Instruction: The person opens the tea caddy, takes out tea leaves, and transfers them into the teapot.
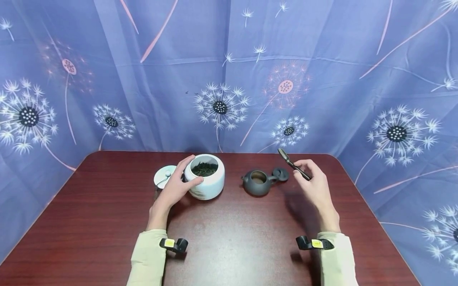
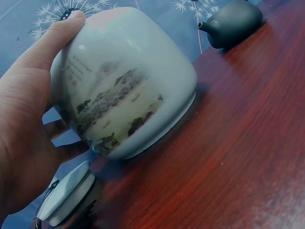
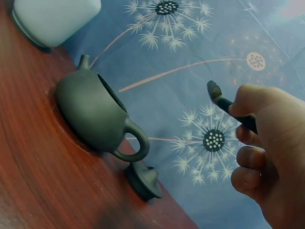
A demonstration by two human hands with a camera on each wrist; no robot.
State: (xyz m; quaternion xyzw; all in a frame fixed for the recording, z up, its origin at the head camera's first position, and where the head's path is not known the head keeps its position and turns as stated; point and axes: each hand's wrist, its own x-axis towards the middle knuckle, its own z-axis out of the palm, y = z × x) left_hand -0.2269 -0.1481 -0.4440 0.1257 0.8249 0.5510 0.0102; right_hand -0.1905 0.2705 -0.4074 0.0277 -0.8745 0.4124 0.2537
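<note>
A white ceramic tea jar (image 1: 212,186) with a painted landscape (image 2: 119,102) stands lidless, dark loose tea leaves (image 1: 204,169) inside. My left hand (image 1: 174,188) holds its left side, thumb at the near rim and fingers spread round the far side. Above the table at the right, my right hand (image 1: 315,183) pinches a dark tea scoop (image 3: 214,89) by its handle, its scoop end pointing up and to the left. Between the hands sits a dark clay teapot (image 1: 256,188), uncovered, below and left of the scoop. Its spout faces the jar.
The jar's white lid (image 1: 164,174), with a cord on it, lies left of the jar behind my left hand. Beside the teapot's handle rests the dark teapot lid (image 3: 144,181). A blue dandelion-print curtain (image 1: 171,99) hangs behind the reddish-brown table (image 1: 89,222).
</note>
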